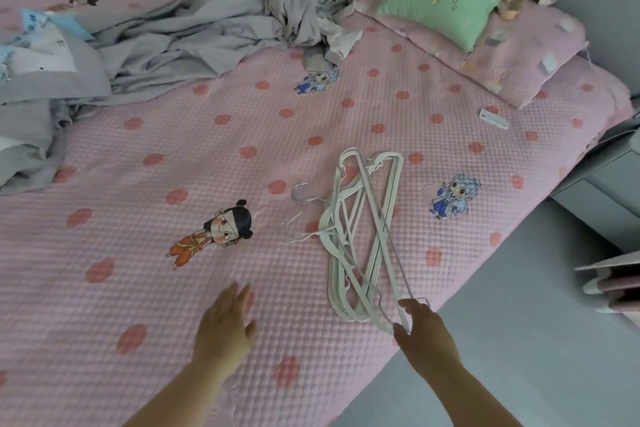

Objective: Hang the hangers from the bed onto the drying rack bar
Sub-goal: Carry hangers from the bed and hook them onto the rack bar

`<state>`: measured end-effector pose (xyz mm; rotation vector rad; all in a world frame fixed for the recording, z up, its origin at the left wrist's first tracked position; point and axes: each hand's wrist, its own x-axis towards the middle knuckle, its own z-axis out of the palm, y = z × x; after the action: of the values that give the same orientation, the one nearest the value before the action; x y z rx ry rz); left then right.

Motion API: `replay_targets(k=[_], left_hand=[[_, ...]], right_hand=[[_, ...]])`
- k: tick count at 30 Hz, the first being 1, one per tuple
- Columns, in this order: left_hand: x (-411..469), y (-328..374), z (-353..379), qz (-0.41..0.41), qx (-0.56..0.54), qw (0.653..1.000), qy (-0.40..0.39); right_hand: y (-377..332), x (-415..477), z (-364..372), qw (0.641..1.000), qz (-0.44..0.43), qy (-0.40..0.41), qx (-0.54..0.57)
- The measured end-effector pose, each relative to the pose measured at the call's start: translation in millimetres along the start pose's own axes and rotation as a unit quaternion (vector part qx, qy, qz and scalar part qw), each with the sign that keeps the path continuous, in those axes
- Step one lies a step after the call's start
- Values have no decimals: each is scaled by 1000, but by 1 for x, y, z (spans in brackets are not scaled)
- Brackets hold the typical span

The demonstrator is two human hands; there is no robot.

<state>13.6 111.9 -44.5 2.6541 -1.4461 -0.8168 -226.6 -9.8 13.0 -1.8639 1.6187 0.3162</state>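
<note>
Hangers of white plastic (370,206) lie in an overlapping pile on the pink quilted bed (173,288), directly ahead of the right hand (424,329). The right hand pinches the near end of the pile at the bed edge. The left hand (225,319), left of the pile, is spread flat with fingers straight, holding nothing.

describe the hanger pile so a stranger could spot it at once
Start at the pink dotted bedspread and go to its near right edge. The hangers lie in a tangled heap, the only thin white frames on it, with the right hand gripping their nearest corner.
</note>
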Motion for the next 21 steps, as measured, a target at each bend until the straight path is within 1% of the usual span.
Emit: replay_targets(k=[4, 7, 9, 11, 12, 14, 15, 17, 19, 20, 21], left_hand=[[25, -23, 9, 2, 69, 996, -64], [33, -39, 19, 32, 76, 994, -71], [40, -42, 23, 49, 100, 988, -103], [46, -46, 27, 53, 95, 988, -108], [49, -49, 31, 40, 68, 992, -98], [50, -59, 33, 28, 95, 984, -146], [50, -64, 37, 43, 102, 980, -166], [51, -70, 49, 70, 109, 983, -131], [52, -71, 49, 91, 106, 980, -141], [54, -72, 50, 107, 94, 981, -129], [55, -76, 56, 108, 95, 980, -136]], right_hand=[[-23, 29, 16, 1000, 12, -20, -1], [-37, 42, 25, 999, 3, -20, -25], [-44, 52, 27, 1000, 0, -13, -21], [-50, 63, 28, 1000, 8, -12, 2], [-52, 68, 29, 1000, 12, -17, 5], [-55, 74, 33, 999, 18, -27, -8], [-55, 77, 35, 999, 25, -29, -12], [-55, 80, 39, 998, 42, -37, -29], [-54, 80, 43, 996, 42, -55, -63], [-53, 80, 44, 995, 36, -60, -69], [-52, 78, 45, 996, 28, -59, -65]])
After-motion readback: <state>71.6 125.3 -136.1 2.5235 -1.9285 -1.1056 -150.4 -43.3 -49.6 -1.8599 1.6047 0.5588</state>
